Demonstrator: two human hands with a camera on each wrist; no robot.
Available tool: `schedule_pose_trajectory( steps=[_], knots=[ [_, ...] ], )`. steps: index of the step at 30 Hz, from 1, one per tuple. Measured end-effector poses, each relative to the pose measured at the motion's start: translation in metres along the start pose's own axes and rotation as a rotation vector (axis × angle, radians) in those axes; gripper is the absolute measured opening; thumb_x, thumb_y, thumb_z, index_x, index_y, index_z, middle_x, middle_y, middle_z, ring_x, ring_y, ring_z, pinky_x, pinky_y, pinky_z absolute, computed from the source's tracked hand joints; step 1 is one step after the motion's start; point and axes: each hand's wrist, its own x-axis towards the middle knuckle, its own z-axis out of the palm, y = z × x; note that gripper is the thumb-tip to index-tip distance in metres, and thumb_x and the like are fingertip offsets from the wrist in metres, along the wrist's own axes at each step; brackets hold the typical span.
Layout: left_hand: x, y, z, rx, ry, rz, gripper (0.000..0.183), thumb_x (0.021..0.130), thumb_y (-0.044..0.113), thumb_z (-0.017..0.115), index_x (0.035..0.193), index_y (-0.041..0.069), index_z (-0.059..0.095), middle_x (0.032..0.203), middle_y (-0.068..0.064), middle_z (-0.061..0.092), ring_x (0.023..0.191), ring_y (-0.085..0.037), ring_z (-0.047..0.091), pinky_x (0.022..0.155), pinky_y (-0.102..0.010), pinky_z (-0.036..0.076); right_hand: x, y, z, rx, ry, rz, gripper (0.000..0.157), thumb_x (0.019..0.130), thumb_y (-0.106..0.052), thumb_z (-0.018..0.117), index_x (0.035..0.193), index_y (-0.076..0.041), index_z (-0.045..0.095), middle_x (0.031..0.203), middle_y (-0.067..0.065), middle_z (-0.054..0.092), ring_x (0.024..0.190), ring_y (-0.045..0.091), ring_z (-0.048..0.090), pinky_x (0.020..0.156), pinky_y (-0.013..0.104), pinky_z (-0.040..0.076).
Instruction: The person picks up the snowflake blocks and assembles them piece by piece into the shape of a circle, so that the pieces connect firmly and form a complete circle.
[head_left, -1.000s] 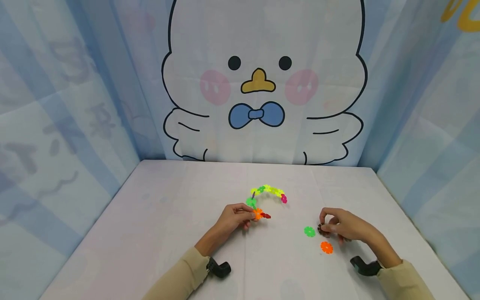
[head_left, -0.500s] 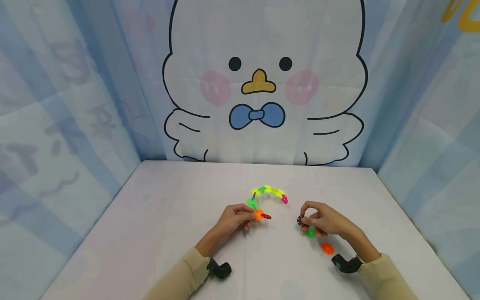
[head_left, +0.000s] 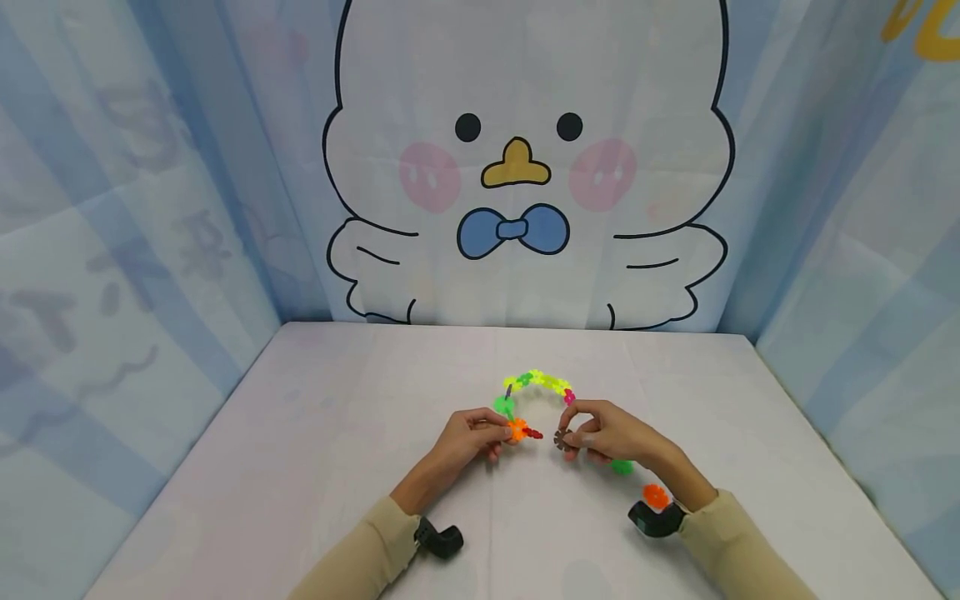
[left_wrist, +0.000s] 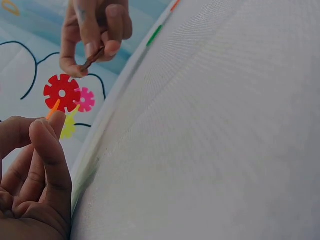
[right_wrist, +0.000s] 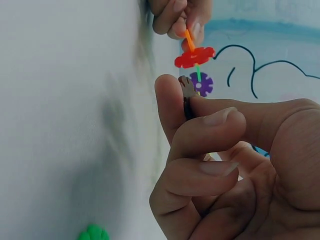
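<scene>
My left hand (head_left: pixel 474 437) pinches an orange notched snowflake disc (head_left: pixel 517 428) between thumb and fingers, at the near end of a curved chain (head_left: pixel 535 377) of interlocked plastic discs. Slotted onto the orange disc is a red disc (left_wrist: pixel 51 94), its notched face showing in the left wrist view. The chain arcs through green, purple and yellow to a pink disc (head_left: pixel 570 397) at its other end. My right hand (head_left: pixel 618 433) holds a brown disc (head_left: pixel 561 440) by its edge, thumb against fingertip. A short gap separates the brown disc from the red one.
A loose green disc (head_left: pixel 622 467) lies on the white table (head_left: pixel 360 375), partly behind my right hand. Closer to me is a loose orange disc (head_left: pixel 656 497), beside the right wrist camera (head_left: pixel 654 520). Printed cloth (head_left: pixel 517 283) hangs behind and at both sides.
My right hand has carried the brown disc leftward from beside the loose discs to near the red disc. The left hand and the chain have stayed almost still.
</scene>
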Motion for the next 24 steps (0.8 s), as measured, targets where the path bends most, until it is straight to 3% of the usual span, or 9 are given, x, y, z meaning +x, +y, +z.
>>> schedule_pose_trajectory(
  steps=[14,24],
  knots=[
    [0.001,-0.002,0.001,-0.008,0.000,0.030,0.021,0.096,0.007,0.074,0.112,-0.006,0.071,0.089,-0.008,0.081,0.062,-0.009,0.061,0.062,-0.021,0.056,0.011,-0.005,0.016,0.045,-0.028,-0.064,0.018,0.104,-0.011,0.066,0.116,0.001,0.061,0.089,0.029,0.075,0.052,0.013,0.044,0.049,0.020,0.032],
    [0.002,-0.002,0.002,0.004,0.015,0.059,0.023,0.095,0.006,0.075,0.112,-0.010,0.070,0.088,-0.009,0.081,0.062,-0.008,0.062,0.062,-0.021,0.056,0.015,-0.001,0.019,0.029,0.011,-0.091,0.016,0.102,-0.011,0.068,0.114,0.000,0.065,0.087,0.022,0.079,0.052,0.012,0.045,0.049,0.020,0.034]
  ],
)
